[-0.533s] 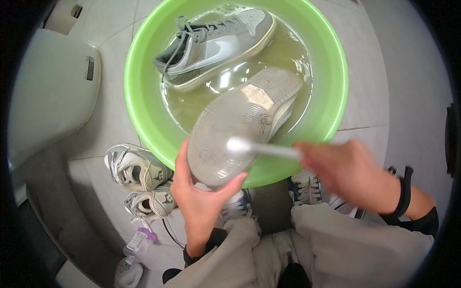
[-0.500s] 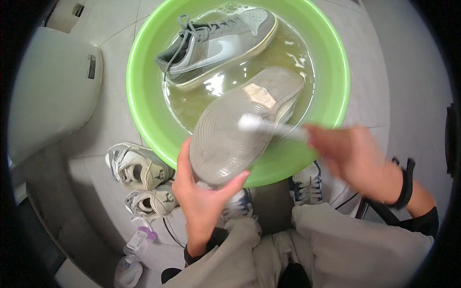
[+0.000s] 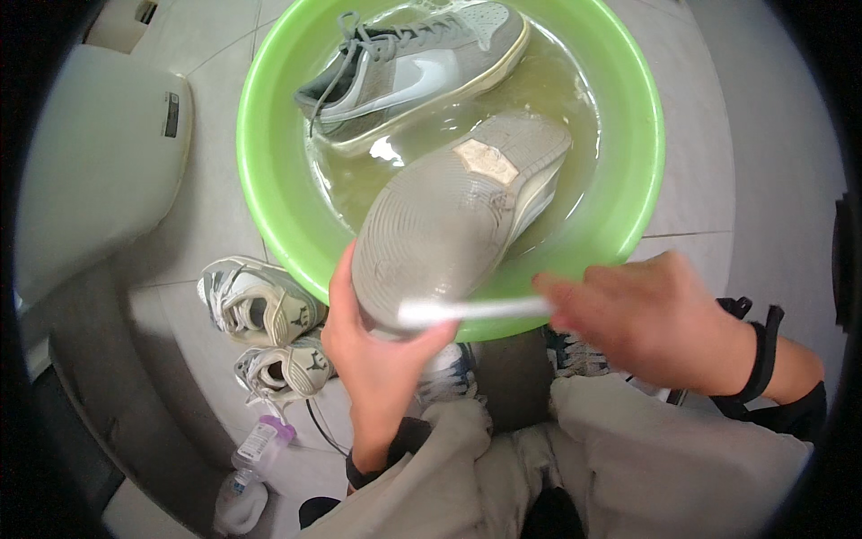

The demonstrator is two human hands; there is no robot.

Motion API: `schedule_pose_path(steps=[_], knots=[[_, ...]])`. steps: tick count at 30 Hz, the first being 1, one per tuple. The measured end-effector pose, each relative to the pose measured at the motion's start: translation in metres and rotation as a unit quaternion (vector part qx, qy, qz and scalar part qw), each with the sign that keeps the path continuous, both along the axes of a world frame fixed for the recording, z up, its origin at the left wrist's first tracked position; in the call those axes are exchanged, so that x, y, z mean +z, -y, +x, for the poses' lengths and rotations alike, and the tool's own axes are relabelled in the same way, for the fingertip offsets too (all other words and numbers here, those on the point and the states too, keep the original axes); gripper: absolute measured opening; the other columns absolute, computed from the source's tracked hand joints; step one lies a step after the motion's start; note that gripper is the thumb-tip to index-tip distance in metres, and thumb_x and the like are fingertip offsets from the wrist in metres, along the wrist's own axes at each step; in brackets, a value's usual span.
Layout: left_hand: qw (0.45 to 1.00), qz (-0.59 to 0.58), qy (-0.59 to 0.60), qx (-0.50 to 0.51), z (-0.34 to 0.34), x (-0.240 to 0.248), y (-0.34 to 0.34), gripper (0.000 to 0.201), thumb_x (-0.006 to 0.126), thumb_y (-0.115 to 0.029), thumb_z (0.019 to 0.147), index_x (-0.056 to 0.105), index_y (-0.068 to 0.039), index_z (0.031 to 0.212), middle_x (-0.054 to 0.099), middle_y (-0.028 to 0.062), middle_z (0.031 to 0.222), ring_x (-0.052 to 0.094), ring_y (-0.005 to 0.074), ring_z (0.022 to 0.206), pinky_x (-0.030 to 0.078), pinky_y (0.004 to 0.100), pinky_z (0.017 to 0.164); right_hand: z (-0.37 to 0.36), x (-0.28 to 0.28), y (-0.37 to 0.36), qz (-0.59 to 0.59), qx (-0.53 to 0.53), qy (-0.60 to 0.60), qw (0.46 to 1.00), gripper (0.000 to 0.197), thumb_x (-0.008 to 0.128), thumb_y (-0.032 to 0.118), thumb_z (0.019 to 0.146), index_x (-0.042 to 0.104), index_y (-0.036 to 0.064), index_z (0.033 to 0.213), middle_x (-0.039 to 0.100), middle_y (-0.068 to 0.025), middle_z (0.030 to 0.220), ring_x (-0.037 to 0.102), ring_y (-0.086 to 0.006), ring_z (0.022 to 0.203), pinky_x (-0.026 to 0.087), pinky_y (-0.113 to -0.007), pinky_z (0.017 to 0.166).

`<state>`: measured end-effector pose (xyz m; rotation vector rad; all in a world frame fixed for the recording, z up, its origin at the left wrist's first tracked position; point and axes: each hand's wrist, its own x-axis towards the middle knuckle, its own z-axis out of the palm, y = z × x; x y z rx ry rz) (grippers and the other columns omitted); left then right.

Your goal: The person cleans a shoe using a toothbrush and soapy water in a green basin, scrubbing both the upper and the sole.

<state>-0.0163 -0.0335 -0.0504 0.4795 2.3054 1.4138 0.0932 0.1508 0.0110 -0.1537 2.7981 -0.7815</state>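
My left hand (image 3: 373,350) grips a grey sneaker (image 3: 440,216) by its toe end, sole turned up, over the near part of a green basin (image 3: 630,207). In my right hand (image 3: 646,314) is a white brush (image 3: 485,310), blurred by motion, its head over the toe end of the sole near my left thumb. The bristles cannot be made out. A second grey sneaker (image 3: 422,76) with laces lies on its side at the far part of the basin, partly in murky yellowish water (image 3: 359,184).
A pair of light sneakers, one (image 3: 260,301) behind the other (image 3: 285,370), stands on the tiles left of the basin. Nearer me lies a clear bottle with a purple part (image 3: 260,446). A white rounded fixture (image 3: 103,162) rises at the left. My shoes are under the basin's near edge.
My right hand and the brush have moved nearer to me, from the middle of the sole to its toe end. My left hand keeps its hold on the sneaker.
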Motion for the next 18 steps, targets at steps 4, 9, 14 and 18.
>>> schedule_pose_path(steps=[4, 9, 14, 18], knots=[[0.999, 0.013, 0.023, 0.018, -0.001, -0.004, -0.005, 0.078, 0.079, -0.012, 0.051, 0.041, 0.003, 0.116, 0.058, 0.0140, 0.097, 0.058, 0.0189, 0.086, 0.046, 0.0294, 0.077, 0.000, -0.007, -0.008, -0.028, -0.072, -0.023, 0.997, 0.025, 0.059, 0.011, 0.075, 0.053, 0.0031, 0.098, 0.053, -0.0044, 0.059, 0.051, -0.0170, 0.043, 0.040, -0.028, 0.038], [1.000, -0.020, -0.011, -0.008, 0.000, -0.002, -0.003, 0.078, 0.080, -0.013, 0.051, 0.040, 0.003, 0.116, 0.058, 0.0136, 0.098, 0.058, 0.0188, 0.086, 0.047, 0.0292, 0.076, -0.003, -0.004, 0.005, -0.094, -0.081, 0.035, 0.992, 0.019, 0.055, 0.008, 0.077, 0.054, 0.0065, 0.096, 0.053, -0.0048, 0.059, 0.053, -0.0203, 0.047, 0.042, -0.029, 0.042], [1.000, -0.007, -0.027, -0.013, 0.001, -0.005, -0.002, 0.078, 0.080, -0.014, 0.050, 0.041, 0.002, 0.116, 0.058, 0.0138, 0.098, 0.058, 0.0187, 0.086, 0.047, 0.0291, 0.075, -0.017, -0.006, -0.004, -0.132, -0.091, 0.081, 0.984, 0.016, 0.055, 0.007, 0.076, 0.053, 0.0063, 0.091, 0.051, -0.0066, 0.058, 0.053, -0.0221, 0.050, 0.041, -0.030, 0.043], [1.000, 0.011, -0.004, 0.020, 0.001, -0.007, 0.001, 0.079, 0.080, -0.013, 0.050, 0.041, 0.001, 0.116, 0.057, 0.0132, 0.098, 0.057, 0.0182, 0.087, 0.046, 0.0288, 0.075, -0.014, -0.011, 0.000, -0.136, -0.086, -0.033, 0.987, 0.014, 0.056, 0.008, 0.076, 0.054, 0.0055, 0.089, 0.052, -0.0077, 0.058, 0.052, -0.0229, 0.047, 0.040, -0.031, 0.042]])
